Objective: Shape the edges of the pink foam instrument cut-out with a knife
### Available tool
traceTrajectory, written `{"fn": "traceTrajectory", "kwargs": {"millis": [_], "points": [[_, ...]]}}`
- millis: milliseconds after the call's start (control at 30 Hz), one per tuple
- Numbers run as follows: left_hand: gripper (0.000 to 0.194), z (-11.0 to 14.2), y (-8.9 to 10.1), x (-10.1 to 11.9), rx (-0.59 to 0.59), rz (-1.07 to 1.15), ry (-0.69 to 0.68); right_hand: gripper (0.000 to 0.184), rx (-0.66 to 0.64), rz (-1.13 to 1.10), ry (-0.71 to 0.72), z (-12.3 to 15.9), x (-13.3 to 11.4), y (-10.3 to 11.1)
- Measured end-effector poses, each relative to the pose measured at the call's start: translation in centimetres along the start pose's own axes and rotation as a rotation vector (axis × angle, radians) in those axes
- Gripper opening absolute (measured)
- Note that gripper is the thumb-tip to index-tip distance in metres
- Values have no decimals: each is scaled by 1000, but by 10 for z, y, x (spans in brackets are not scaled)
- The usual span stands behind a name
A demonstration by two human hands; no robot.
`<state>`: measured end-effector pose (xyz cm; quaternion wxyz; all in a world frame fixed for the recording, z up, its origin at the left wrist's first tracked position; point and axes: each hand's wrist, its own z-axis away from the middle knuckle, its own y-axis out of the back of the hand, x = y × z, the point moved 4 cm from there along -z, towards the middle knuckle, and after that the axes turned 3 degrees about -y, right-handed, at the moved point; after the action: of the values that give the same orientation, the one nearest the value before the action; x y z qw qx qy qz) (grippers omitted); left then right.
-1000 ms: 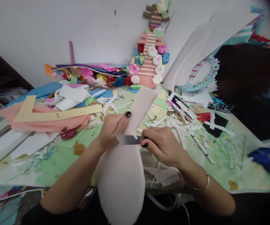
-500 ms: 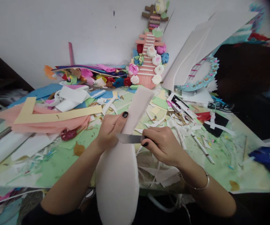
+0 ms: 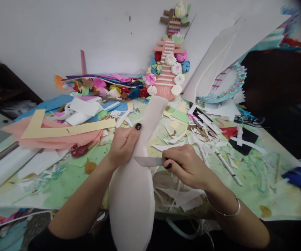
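Observation:
A white foam board cutout (image 3: 132, 205), shaped like a lute with a long neck and a rounded body, tilts up from my lap over the table's front edge. My left hand (image 3: 124, 144) is closed round the left side of its neck, thumb on the face. In my right hand (image 3: 185, 165) is a craft knife with a wide flat blade (image 3: 147, 161). The blade lies across the board where the neck meets the body, its tip near my left hand. Whether the edge bites into the foam I cannot tell. Narrow white offcuts (image 3: 170, 146) lie just beyond the knife.
A pink paper lute with paper flowers (image 3: 166, 80) leans on the wall. White boards (image 3: 213, 59) stand at right beside a round blue-rimmed piece (image 3: 226, 96). Scissors (image 3: 205, 134), pens and scraps litter the right; a yellow L-shaped strip (image 3: 69, 129) and coral paper (image 3: 59, 141) lie left.
My right hand and the knife have moved slightly down and right, the blade shifting along the board's neck base. My left hand keeps its hold. The camera view has shifted a little.

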<state>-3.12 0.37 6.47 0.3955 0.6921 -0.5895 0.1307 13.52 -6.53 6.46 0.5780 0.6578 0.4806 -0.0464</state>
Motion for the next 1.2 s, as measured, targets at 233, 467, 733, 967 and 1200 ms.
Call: {"fn": "traceTrajectory", "kwargs": {"millis": [233,467,733,967,1200], "points": [[50,0,-4,1,-50,43,9,47,41,39,-31,-1,0,-3],[48,-2,-2,-1,12,-44,-13,51,216,-269,-109,1,19,2],[43,-4,-11,11,-67,-448,-97,30,334,-935,-471,-6,30,-14],[45,-3,-18,19,-119,-716,-101,19,384,-863,-540,-8,38,-16],[43,-9,-17,18,-100,-646,-10,10,484,-541,-413,-5,40,-4]]}}
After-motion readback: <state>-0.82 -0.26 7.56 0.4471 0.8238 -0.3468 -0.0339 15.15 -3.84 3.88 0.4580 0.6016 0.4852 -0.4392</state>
